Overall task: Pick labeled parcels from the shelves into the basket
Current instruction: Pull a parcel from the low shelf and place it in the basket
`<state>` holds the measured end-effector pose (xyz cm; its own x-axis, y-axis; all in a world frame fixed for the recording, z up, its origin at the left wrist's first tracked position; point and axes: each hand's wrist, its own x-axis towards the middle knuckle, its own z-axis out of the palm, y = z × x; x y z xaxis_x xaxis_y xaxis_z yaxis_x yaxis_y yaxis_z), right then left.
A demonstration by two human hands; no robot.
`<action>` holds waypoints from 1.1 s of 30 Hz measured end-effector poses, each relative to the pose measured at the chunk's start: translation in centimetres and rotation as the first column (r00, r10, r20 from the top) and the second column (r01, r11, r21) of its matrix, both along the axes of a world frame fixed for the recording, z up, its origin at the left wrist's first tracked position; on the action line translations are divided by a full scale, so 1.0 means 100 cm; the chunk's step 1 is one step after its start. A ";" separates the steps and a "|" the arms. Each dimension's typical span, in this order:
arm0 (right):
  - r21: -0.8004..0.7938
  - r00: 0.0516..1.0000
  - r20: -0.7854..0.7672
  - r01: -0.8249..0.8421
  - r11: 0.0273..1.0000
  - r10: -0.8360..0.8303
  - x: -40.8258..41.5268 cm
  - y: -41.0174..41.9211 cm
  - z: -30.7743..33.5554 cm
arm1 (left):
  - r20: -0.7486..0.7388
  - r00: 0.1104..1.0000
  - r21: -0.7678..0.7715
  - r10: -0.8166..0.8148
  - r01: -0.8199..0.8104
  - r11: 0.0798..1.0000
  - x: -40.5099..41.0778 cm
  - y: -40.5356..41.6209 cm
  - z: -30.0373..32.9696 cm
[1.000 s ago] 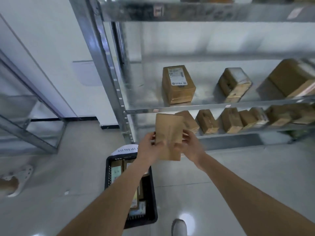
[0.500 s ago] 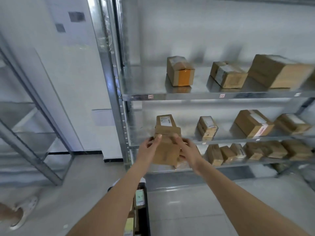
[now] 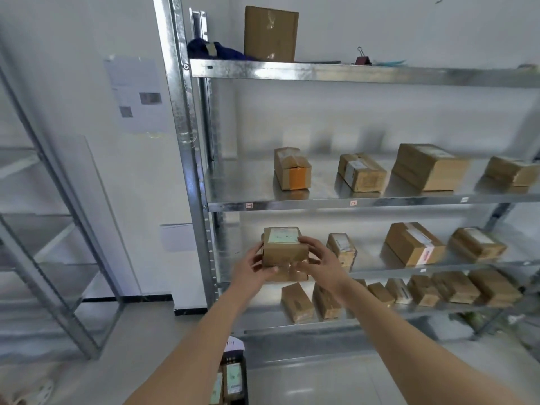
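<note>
A brown cardboard parcel point(image 3: 285, 252) with a pale label on top is at the left end of the third shelf point(image 3: 380, 271) from the top. My left hand point(image 3: 252, 267) grips its left side. My right hand point(image 3: 320, 263) grips its right side, fingers over the top corner. More cardboard shows just below it between my thumbs; I cannot tell whether that is a separate box. The black basket point(image 3: 245, 372) stands on the floor at the bottom edge, with labeled parcels inside.
Several brown parcels sit on the shelf above point(image 3: 362, 203), to the right on the same shelf, and on the lower shelf point(image 3: 298, 305). A tall box point(image 3: 270, 33) stands on the top shelf. A steel upright point(image 3: 187, 171) rises on the left, with another rack point(image 3: 58, 229) beyond.
My view has tilted up from the basket to the shelves. Both hands have lifted a parcel from above the basket up to the left end of the third shelf from the top.
</note>
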<state>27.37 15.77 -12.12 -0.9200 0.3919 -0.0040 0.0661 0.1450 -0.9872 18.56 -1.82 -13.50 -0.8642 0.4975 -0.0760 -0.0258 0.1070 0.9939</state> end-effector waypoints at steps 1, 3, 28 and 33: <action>0.002 1.000 -0.011 0.003 1.000 -0.003 0.001 -0.001 0.003 | 0.011 1.000 0.032 -0.001 0.001 0.999 0.001 0.001 0.002; 0.014 0.999 -0.032 0.029 0.999 -0.028 0.001 -0.005 0.008 | 0.046 0.998 0.069 0.033 -0.036 0.997 0.003 0.002 0.008; 0.327 0.968 0.137 -0.243 0.913 0.209 -0.068 -0.095 -0.041 | 0.122 0.962 -0.049 0.242 -0.238 0.970 -0.012 -0.088 -0.012; 0.410 0.949 0.235 -0.294 0.863 0.211 -0.103 -0.146 -0.064 | 0.179 0.949 -0.035 0.258 -0.256 0.966 -0.045 -0.129 -0.036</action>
<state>17.10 1.15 -18.57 -0.9876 0.1456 -0.0593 0.1350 0.5915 -0.7949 14.10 -14.73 -17.13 -0.9340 0.2585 -0.2467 -0.2326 0.0842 0.9689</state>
